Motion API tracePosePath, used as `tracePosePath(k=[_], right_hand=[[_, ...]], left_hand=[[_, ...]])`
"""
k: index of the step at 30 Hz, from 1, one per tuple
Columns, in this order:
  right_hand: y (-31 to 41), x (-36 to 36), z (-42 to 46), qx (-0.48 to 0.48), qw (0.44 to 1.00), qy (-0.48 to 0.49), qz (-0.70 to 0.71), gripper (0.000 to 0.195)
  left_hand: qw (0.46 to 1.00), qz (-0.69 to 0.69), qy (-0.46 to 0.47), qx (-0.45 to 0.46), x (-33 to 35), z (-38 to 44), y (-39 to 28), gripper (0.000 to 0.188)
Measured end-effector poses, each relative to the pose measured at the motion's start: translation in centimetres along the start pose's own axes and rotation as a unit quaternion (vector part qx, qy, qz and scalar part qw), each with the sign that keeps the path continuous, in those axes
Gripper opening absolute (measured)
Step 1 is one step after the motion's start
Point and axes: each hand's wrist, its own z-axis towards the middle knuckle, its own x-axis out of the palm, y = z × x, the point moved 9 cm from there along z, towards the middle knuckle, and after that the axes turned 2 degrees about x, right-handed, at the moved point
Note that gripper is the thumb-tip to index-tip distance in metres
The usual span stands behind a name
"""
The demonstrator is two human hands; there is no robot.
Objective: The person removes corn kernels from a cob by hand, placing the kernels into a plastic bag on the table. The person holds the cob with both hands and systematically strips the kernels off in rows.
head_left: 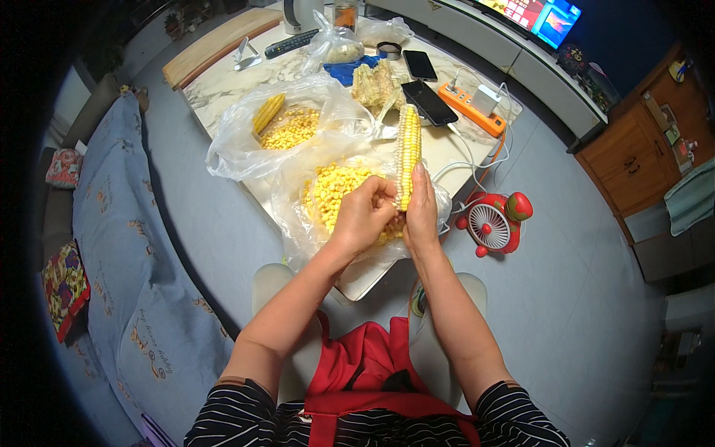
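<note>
An ear of corn (411,151), with some rows of kernels gone along its left side, stands nearly upright in my right hand (423,209). My left hand (366,215) has its fingers curled at the lower left side of the ear; whether they pinch a kernel is hidden. Below both hands lies a clear plastic bag (290,223) spread around loose yellow kernels (338,187). Farther left, a second plastic bag (229,139) holds more kernels (290,128) and a yellow ear of corn (269,113). Stripped cobs (377,84) are heaped beyond the ear.
Two phones (420,65) (430,103) and an orange power strip (472,110) with white cables lie on the table's right side. A remote control (291,44), tied plastic bag (341,50), blue cloth (349,70) and jar (345,15) stand farther back. A red fan (491,223) is on the floor.
</note>
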Motion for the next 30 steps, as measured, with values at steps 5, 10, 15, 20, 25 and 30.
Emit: tracePosePath(k=[5, 10, 15, 20, 25, 30], right_hand=[[1.1, -0.5, 0.3, -0.038, 0.999, -0.024, 0.000, 0.040], [-0.1, -0.2, 0.5, 0.041, 0.993, 0.003, 0.109, 0.036], [0.3, 0.3, 0.3, 0.034, 0.991, 0.049, 0.119, 0.031], [0.8, 0.4, 0.0, 0.032, 0.996, 0.032, 0.083, 0.028], [1.7, 0.6, 0.1, -0.033, 0.999, 0.026, 0.029, 0.034], [1.2, -0.2, 0.5, -0.078, 0.996, -0.004, -0.049, 0.043]], left_hand=[[0.990, -0.122, 0.061, -0.019, 0.8, 0.1, -0.5, 0.018], [0.986, -0.144, 0.081, -0.025, 0.2, 0.4, -0.7, 0.016], [0.995, 0.093, 0.021, 0.012, -3.0, 0.7, -1.4, 0.017], [0.931, 0.307, -0.090, 0.176, -3.7, -1.1, -5.5, 0.023], [0.987, 0.151, 0.034, 0.049, -1.3, -0.5, -3.0, 0.022], [0.995, 0.083, 0.055, 0.009, -0.1, -0.2, -1.6, 0.021]])
